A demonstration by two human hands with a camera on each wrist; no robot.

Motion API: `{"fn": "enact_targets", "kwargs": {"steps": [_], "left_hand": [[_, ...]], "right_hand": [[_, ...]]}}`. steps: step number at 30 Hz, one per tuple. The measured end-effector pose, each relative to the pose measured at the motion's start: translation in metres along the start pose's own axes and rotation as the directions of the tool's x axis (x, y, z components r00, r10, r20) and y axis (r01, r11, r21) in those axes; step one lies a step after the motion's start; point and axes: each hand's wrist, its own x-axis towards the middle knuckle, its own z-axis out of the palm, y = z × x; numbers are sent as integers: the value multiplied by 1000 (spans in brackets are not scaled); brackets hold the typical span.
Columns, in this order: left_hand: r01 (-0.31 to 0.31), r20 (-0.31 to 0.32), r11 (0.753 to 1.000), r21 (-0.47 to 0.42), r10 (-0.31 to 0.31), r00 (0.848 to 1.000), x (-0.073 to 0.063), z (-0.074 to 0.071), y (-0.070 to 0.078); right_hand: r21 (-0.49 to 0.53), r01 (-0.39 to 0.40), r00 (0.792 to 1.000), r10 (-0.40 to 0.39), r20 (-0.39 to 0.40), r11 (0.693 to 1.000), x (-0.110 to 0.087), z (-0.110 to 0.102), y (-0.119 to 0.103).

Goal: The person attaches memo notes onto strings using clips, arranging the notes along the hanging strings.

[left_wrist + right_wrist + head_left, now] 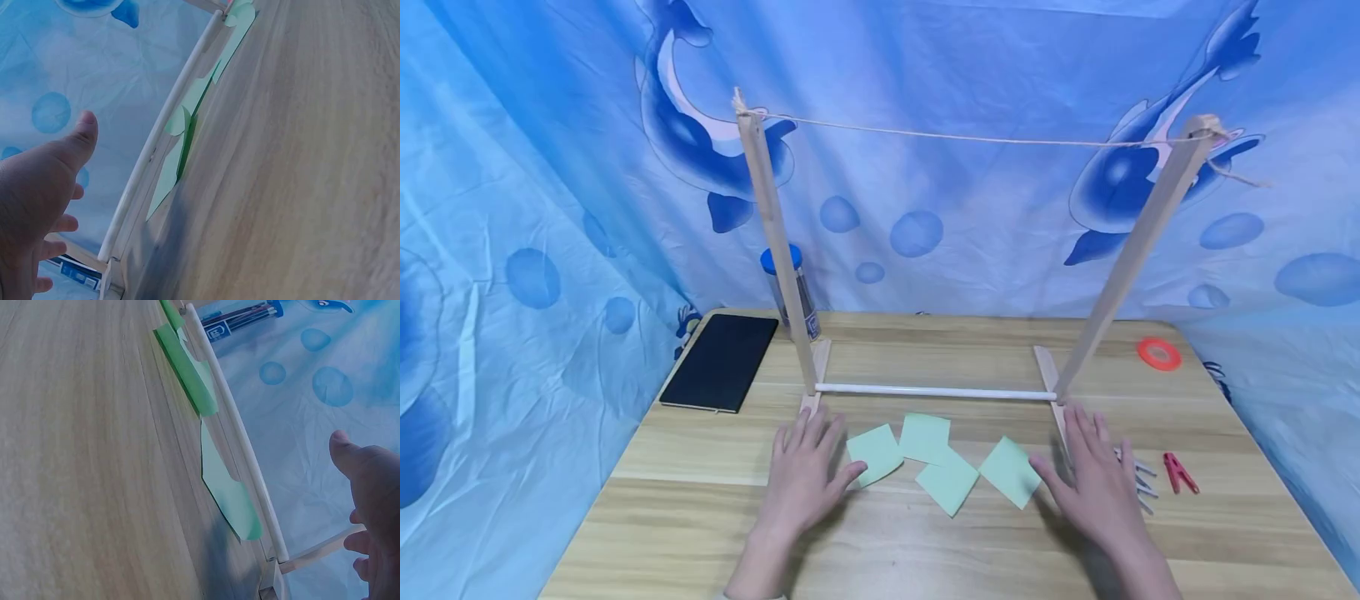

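Note:
My left hand [806, 481] is spread near the left foot of a wooden frame [782, 242], its thumb beside a green sticky note [876, 454]. On the other side my right hand [1093, 487] is spread too, its thumb near the rightmost green note [1011, 472]. Neither hand holds anything. Between them lie two more green notes, an upper one [924, 437] and a lower one [949, 482] that overlap. In the right wrist view a green note [228, 494] has a curled end. A string [940, 136] runs between the tops of the frame's posts.
A white rod [936, 391] joins the posts low down. Red clothespin [1181, 473] and grey clothespins [1142, 483] lie right of my right hand. Behind are a red tape roll [1159, 354], a black notebook [721, 362] and a blue-lidded container [805, 300].

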Motion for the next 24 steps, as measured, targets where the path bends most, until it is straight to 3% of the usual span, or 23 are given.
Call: {"fn": "enact_targets", "kwargs": {"steps": [9, 14, 17, 24], "left_hand": [[6, 0, 1000, -14, -6, 1000, -2, 1, 1], [-30, -9, 997, -74, 30, 1000, -1, 3, 2], [-46, 23, 991, -128, 50, 999, -1, 4, 2], [-1, 119, 983, -182, 23, 993, -2, 11, 2]], "right_hand": [[0, 9, 1000, -9, -7, 1000, -1, 1, 1], [57, 41, 998, -38, -52, 998, -2, -1, 6], [104, 67, 995, -58, -82, 992, -4, -5, 13], [101, 121, 984, -106, -143, 987, -10, -17, 40]]}}
